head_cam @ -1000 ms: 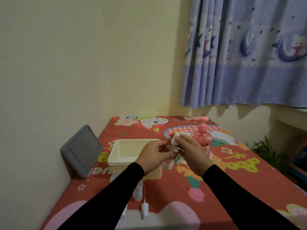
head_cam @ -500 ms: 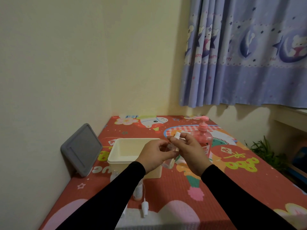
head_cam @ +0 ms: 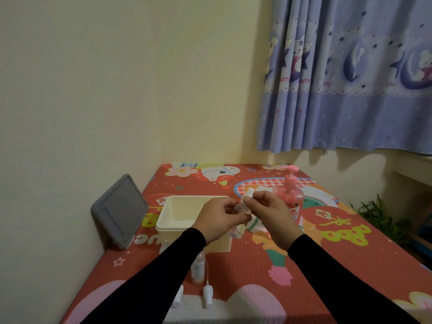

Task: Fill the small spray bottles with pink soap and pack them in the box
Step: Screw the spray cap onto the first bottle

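Note:
My left hand [head_cam: 216, 219] grips a small clear spray bottle [head_cam: 238, 226] in front of the cream box [head_cam: 177, 212]. My right hand [head_cam: 268, 217] pinches that bottle's white spray cap [head_cam: 248, 194], lifted just above the bottle neck. The pink soap pump bottle [head_cam: 291, 195] stands right behind my right hand. Another small bottle [head_cam: 198, 271] stands near my left sleeve, partly hidden, with a loose white spray head [head_cam: 207, 293] lying next to it.
A grey tablet [head_cam: 120, 210] leans against the left wall. The red cartoon mat [head_cam: 257, 272] covers the surface. A blue curtain [head_cam: 350, 73] hangs at the back right, and a green plant [head_cam: 378, 215] sits past the mat's right edge.
My right hand has lifted the white cap slightly up and off the bottle neck. My left hand keeps the bottle almost still.

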Tool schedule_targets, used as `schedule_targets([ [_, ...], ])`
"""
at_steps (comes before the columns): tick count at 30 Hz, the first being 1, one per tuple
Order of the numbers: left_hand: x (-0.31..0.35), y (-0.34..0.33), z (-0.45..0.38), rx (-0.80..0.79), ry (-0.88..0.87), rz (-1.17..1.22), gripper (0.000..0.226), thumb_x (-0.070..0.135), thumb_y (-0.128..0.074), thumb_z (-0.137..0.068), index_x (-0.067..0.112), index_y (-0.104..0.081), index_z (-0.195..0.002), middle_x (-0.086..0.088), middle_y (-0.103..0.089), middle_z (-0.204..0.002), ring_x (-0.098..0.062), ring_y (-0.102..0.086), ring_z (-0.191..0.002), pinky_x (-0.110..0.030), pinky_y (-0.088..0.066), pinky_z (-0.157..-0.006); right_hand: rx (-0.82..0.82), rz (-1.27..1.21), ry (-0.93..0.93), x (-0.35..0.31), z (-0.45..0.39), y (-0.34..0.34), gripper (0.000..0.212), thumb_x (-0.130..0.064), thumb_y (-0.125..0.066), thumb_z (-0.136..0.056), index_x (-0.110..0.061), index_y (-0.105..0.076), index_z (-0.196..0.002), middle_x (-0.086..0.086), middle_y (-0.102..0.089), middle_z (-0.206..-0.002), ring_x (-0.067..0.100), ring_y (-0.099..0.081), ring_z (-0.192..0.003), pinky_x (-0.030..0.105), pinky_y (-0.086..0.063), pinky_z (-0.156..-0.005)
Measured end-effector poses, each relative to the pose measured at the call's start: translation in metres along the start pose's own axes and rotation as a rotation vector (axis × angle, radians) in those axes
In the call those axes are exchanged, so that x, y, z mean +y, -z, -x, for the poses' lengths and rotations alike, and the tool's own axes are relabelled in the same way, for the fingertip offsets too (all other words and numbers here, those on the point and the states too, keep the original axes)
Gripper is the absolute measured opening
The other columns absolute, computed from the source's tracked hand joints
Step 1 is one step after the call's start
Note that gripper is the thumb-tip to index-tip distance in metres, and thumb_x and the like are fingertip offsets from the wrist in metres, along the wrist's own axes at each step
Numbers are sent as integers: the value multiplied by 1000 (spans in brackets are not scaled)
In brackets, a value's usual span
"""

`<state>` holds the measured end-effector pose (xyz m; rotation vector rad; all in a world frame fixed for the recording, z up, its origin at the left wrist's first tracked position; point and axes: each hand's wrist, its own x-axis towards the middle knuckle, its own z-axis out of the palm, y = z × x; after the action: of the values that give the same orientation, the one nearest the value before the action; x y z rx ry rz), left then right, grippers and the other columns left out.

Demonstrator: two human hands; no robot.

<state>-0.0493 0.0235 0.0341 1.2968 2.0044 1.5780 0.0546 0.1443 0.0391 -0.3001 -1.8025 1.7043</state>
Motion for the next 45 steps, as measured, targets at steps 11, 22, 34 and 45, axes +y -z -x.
schedule_targets([
  [11,7,-4,1,-10,-20,35,33,38,-75,-67,13,-72,-89,-5,-75,-86,-21,-72,-86,-47,-56,-86,-21,-146,-28,-7,4,-11,28,-22,-65,-90,2,-65,-105,32,-65,-104,43,-66,-99,53,-54,-87],
  [22,3,1,0,17,15,21,24,34,-78,-69,17,-73,-85,-2,-75,-83,-19,-72,-85,-50,-54,-86,74,8,-16,3,-2,-6,32,-29,-72,-85,-4,-65,-104,9,-71,-96,24,-68,-91,40,-56,-85],
  [34,8,4,-1,3,19,54,21,30,-77,-75,15,-75,-89,-3,-76,-86,-21,-73,-87,-48,-55,-88,-31,-184,-111,-5,-4,-9,23,-15,-54,-96,-3,-67,-111,25,-67,-112,35,-64,-104,47,-47,-98],
  [45,0,5,0,29,43,-19,35,40,-78,-69,11,-71,-89,-3,-75,-84,-19,-72,-84,-44,-56,-79,71,-49,-52,3,-4,-3,26,-18,-77,-80,-7,-67,-102,12,-73,-98,23,-70,-96,27,-53,-77],
])
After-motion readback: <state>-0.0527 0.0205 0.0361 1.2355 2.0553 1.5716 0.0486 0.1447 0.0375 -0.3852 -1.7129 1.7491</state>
